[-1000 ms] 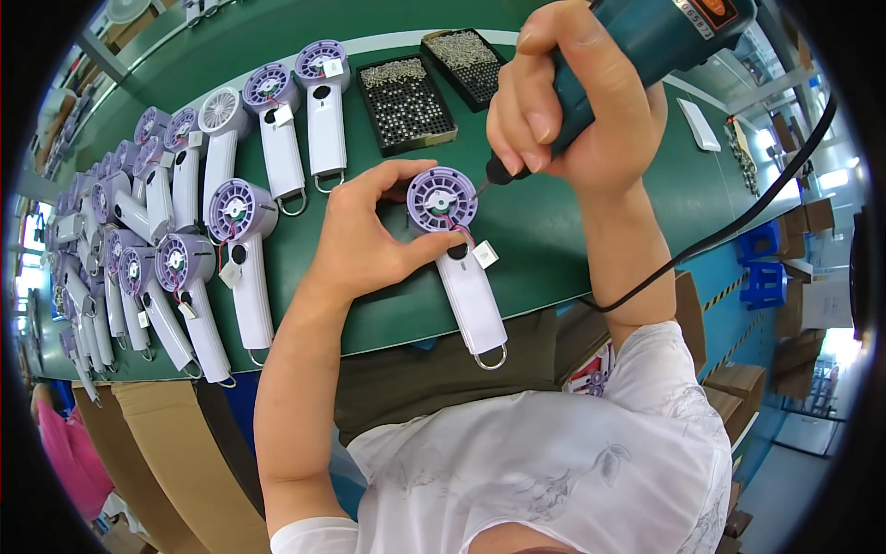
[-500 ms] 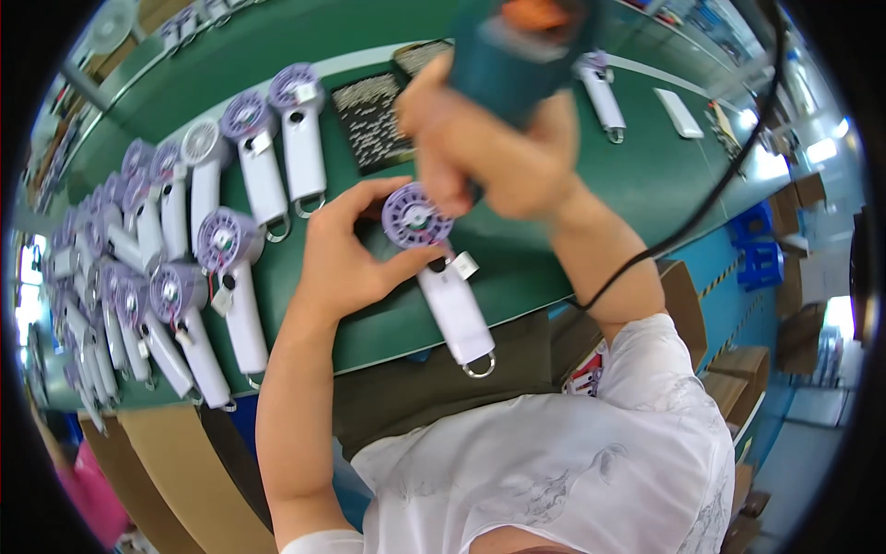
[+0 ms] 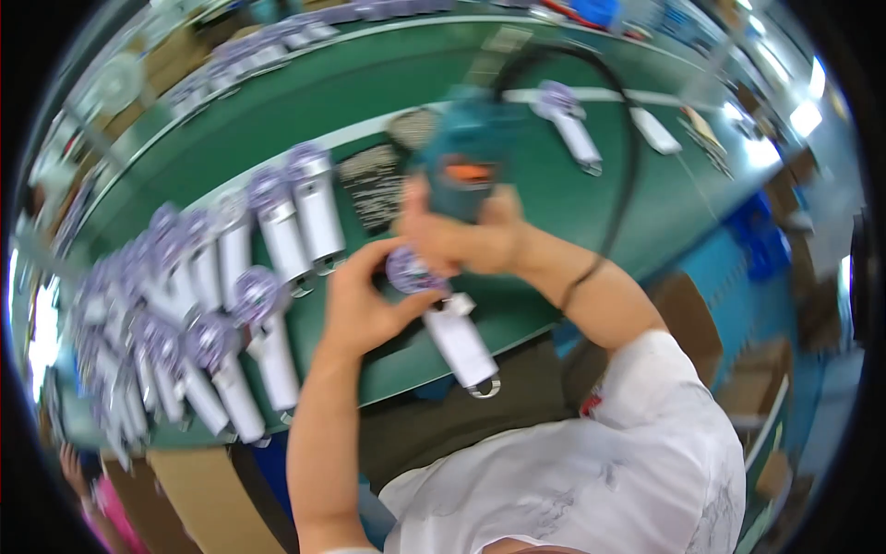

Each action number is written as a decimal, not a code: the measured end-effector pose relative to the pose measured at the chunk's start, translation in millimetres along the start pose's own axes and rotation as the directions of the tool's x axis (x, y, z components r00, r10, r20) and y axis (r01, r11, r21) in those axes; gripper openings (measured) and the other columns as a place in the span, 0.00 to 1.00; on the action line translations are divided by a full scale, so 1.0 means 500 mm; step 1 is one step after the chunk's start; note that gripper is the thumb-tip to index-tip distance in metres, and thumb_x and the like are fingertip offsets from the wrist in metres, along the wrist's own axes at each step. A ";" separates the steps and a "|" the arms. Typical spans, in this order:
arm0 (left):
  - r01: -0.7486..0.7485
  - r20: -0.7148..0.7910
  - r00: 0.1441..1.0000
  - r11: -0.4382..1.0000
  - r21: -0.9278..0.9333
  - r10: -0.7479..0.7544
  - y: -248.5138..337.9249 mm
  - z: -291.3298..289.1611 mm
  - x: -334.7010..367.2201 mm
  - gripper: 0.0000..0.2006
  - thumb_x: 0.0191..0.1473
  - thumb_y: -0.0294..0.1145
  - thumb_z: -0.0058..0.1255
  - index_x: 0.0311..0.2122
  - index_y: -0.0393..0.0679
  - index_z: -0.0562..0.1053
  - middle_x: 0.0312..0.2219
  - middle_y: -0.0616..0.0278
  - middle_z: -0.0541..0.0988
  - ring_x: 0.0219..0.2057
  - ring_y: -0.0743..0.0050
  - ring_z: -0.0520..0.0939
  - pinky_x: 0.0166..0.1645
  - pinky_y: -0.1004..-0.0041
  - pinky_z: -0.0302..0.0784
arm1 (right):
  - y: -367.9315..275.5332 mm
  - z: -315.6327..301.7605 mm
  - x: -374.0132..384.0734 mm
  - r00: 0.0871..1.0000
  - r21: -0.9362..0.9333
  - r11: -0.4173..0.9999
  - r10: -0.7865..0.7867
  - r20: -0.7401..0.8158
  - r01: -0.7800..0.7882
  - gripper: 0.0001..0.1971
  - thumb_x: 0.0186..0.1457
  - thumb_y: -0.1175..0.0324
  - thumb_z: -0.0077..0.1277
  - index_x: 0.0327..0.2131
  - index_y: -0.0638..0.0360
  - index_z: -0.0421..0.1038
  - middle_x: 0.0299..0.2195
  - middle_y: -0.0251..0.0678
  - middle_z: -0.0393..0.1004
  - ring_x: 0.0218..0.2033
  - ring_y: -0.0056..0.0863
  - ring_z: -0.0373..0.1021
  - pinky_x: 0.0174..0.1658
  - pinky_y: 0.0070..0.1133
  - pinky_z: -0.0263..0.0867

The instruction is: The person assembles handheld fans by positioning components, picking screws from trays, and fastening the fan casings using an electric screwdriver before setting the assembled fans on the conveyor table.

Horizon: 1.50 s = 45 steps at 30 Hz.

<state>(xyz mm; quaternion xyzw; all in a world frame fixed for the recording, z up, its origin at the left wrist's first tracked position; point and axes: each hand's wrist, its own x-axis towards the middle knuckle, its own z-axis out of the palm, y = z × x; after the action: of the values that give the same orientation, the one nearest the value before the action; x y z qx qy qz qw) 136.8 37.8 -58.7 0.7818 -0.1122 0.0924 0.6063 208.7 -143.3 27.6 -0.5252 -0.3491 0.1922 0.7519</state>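
Observation:
My left hand (image 3: 362, 303) is closed around the round purple head of a handheld fan (image 3: 461, 349), with thumb and fingers on either side of the rim. Its white handle points toward me over the table's near edge, with a metal ring at the end and a small white part near the neck. My right hand (image 3: 469, 244) grips a teal power screwdriver (image 3: 469, 148) with an orange patch, above the fan head. Motion blurs the tool, and my right fingers cover its tip, so I cannot tell whether it touches the fan.
Many similar fans (image 3: 277, 355) crowd the table's left side. Beyond my hands lies a dark tray of small metal pieces (image 3: 372, 189). Another fan (image 3: 570, 129) and a white handle piece (image 3: 655, 131) lie at far right. A black cable (image 3: 630, 175) loops past my right arm.
The whole view has shifted and blurred. My right hand has come down closer to the fan head, and the screwdriver has swung to a different tilt. My left hand keeps its hold.

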 end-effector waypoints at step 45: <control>-0.171 -0.131 0.971 0.966 0.193 0.198 0.000 0.091 0.013 0.14 0.58 0.30 0.63 0.45 0.34 0.76 0.31 0.59 0.83 0.31 0.77 0.82 0.37 0.76 0.78 | -0.066 -0.254 -0.281 0.834 -0.844 -0.073 -0.221 -0.505 -0.531 0.17 0.46 0.59 0.67 0.33 0.64 0.80 0.24 0.53 0.78 0.30 0.53 0.77 0.39 0.37 0.74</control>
<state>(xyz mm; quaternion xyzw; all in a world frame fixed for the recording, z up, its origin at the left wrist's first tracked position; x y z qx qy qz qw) 143.4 -6.8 -68.4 0.8104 -0.1304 0.2166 0.5286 202.6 -330.8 -13.2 -0.9664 -0.0980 -0.1751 0.1608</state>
